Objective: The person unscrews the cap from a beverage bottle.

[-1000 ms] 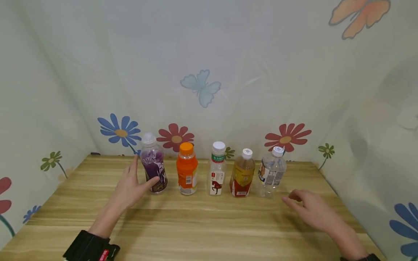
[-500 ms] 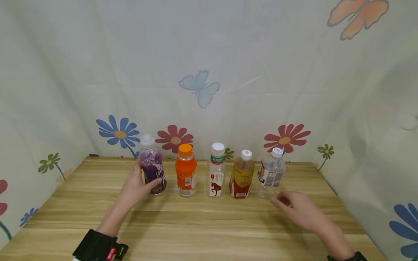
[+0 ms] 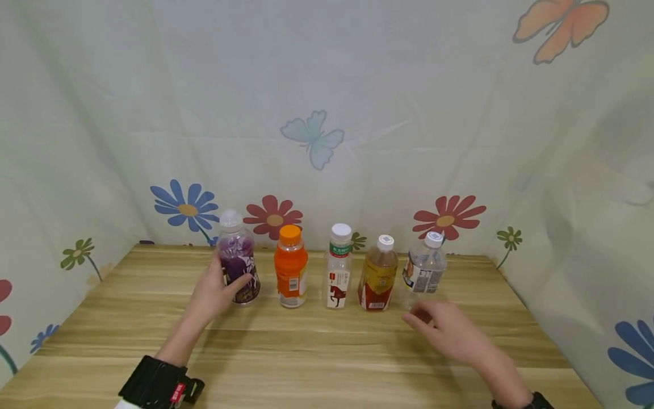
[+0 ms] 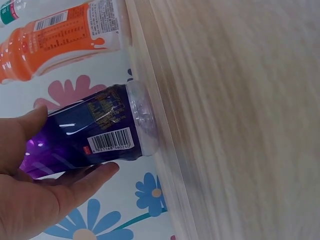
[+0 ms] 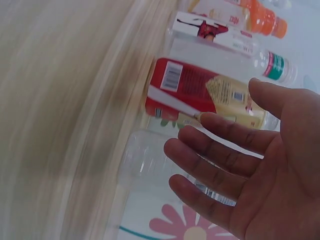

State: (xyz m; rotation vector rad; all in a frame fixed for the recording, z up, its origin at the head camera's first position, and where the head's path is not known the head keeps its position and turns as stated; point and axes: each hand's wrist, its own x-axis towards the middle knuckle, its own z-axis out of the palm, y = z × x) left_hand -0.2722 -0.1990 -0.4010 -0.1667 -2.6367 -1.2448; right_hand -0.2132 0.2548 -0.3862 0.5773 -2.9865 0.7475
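My left hand (image 3: 209,292) grips a purple-labelled drink bottle (image 3: 237,250) at the left end of a row, thumb on one side and fingers round the other. In the left wrist view the bottle's clear base (image 4: 143,120) is at the tabletop. My right hand (image 3: 449,332) holds nothing; its fingers are loosely bent in front of the clear bottle (image 3: 428,264) at the right end. In the right wrist view its fingertips overlap that bottle and a red-and-gold drink bottle (image 5: 192,92).
Between the end bottles stand an orange-capped bottle (image 3: 291,264), a white-capped bottle with a horse label (image 3: 339,281) and the red-and-gold one, all upright. The wooden table (image 3: 317,363) meets a flower-printed curtain (image 3: 373,187) behind and at both sides.
My left hand has come in from beside the purple bottle and closed round it. The right hand has moved left, toward the front of the clear bottle. All bottles stay in place.
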